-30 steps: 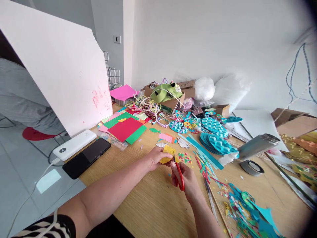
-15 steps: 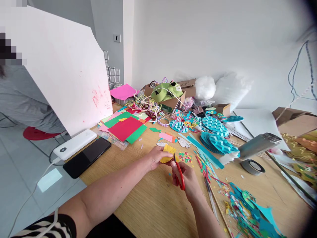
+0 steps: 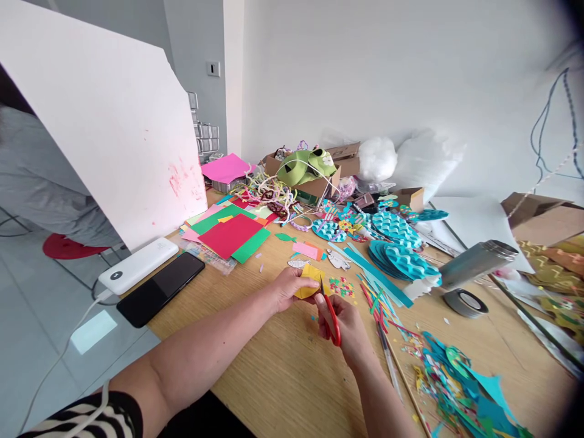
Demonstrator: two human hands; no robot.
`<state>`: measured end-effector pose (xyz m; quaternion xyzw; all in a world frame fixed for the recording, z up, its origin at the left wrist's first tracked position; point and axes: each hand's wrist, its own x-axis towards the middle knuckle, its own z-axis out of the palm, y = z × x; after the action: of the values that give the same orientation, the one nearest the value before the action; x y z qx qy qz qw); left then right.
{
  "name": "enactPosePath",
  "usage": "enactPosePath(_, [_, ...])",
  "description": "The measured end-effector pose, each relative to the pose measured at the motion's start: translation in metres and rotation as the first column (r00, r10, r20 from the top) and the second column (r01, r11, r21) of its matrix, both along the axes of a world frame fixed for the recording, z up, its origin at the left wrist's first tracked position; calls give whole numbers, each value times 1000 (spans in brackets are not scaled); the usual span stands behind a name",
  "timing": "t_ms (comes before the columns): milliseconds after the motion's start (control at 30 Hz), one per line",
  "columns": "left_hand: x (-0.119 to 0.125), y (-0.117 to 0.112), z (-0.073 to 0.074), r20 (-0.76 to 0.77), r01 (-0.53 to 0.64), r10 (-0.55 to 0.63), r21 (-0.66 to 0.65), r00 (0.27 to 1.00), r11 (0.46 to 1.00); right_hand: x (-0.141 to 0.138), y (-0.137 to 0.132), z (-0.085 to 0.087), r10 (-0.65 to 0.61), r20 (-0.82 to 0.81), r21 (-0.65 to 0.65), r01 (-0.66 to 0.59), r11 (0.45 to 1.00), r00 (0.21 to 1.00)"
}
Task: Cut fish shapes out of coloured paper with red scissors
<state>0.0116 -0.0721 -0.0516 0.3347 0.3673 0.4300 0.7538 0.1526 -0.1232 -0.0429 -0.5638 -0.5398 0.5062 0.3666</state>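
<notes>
My left hand (image 3: 288,288) pinches a small yellow paper piece (image 3: 311,281) just above the wooden table (image 3: 283,371). My right hand (image 3: 347,326) grips red-handled scissors (image 3: 331,316), whose blades point up into the right edge of the yellow paper. Both hands are closed and nearly touch each other. Small coloured paper bits (image 3: 341,287) lie just right of the yellow piece.
A black phone (image 3: 159,289) and a white power bank (image 3: 137,265) lie at the left edge. Coloured paper sheets (image 3: 230,235), teal paper scales (image 3: 401,255), a steel flask (image 3: 477,264), a tape roll (image 3: 465,302) and paper scraps (image 3: 456,383) crowd the table. A white board (image 3: 104,128) leans at left, with a seated person (image 3: 45,182) behind it.
My hands stay in the same grip on the paper and scissors. The view has shifted slightly; otherwise nothing has visibly moved.
</notes>
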Motion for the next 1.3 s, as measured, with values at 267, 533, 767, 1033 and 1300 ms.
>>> enactPosePath(267, [1,2,-3,-4,-2,2,-1,1000,1000,-1,-1,3,18,-32,-21,-18,1000,999])
enactPosePath(533, [0,1,-3,-2,6,-6,16,1000,1000,0,-1,3,16,-36,-29,-17,999,999])
enactPosePath(767, [0,1,-2,-7,-1,1,9,1000,1000,1,-1,1,6,-14,-13,-6,1000,1000])
enactPosePath(1033, [1,0,1,20,-30,30,-11,999,999,1,1,-3,12,-9,-1,-12,1000,1000])
enactPosePath(1300, [1,1,0,21,-44,44,-27,999,999,3,3,-8,-8,5,2,8,1000,1000])
